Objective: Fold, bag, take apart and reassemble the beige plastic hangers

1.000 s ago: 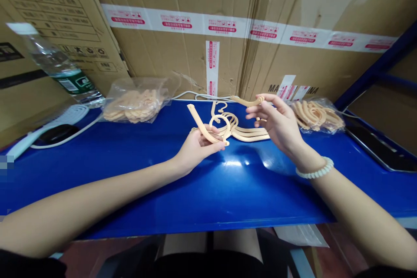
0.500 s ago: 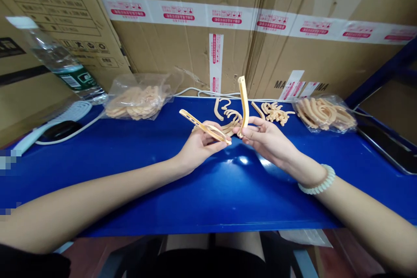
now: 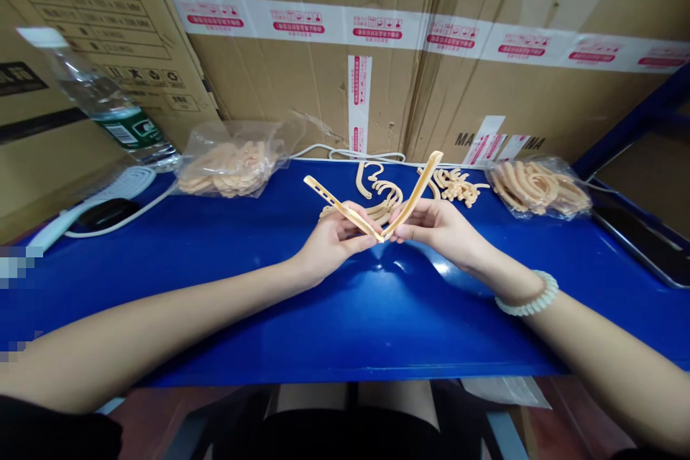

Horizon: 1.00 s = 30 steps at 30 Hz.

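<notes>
My left hand is closed on a beige plastic hanger arm with a row of slots, which slants up to the left. Another beige hanger arm, shaped like a curved channel, is pinched in my right hand and slants up to the right. Their lower ends meet between my fingertips in a V; whether they are joined cannot be made out. Behind my hands, loose curved hanger arms and a pile of small hook-shaped pieces lie on the blue table.
Clear bags of beige parts stand at the back left and back right. At the left are a water bottle, a pale hairbrush and a black object. A phone lies right. Cardboard rises behind, with a white cable before it.
The hanger arm in my right hand has tipped from nearly upright to the right. My right hand has moved slightly left, bringing its lower end against the left one.
</notes>
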Motion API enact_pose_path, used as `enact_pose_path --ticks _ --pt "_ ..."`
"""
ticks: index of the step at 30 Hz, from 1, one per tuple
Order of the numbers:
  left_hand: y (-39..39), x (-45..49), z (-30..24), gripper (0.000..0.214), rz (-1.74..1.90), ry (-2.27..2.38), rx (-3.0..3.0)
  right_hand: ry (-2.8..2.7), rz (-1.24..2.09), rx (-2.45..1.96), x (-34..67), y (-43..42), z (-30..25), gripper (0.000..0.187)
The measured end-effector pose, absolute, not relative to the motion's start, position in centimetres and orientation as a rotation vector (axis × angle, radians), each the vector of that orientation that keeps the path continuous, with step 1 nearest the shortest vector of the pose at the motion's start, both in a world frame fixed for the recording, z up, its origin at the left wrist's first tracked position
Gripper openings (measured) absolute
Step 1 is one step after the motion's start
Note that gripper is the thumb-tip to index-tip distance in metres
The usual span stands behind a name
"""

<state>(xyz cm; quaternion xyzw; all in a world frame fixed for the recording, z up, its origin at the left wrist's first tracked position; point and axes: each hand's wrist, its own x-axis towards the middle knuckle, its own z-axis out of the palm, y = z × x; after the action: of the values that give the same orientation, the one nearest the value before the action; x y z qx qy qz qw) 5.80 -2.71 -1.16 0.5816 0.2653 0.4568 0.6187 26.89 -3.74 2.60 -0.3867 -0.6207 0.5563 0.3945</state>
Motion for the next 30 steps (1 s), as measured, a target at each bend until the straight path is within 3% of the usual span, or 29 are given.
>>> enact_pose_path --ticks 30 --pt "-2.79 5.87 -1.45 0.037 1.096 0.668 1.198 -1.667 1.217 -0.99 26.36 -4.48 3.02 0.033"
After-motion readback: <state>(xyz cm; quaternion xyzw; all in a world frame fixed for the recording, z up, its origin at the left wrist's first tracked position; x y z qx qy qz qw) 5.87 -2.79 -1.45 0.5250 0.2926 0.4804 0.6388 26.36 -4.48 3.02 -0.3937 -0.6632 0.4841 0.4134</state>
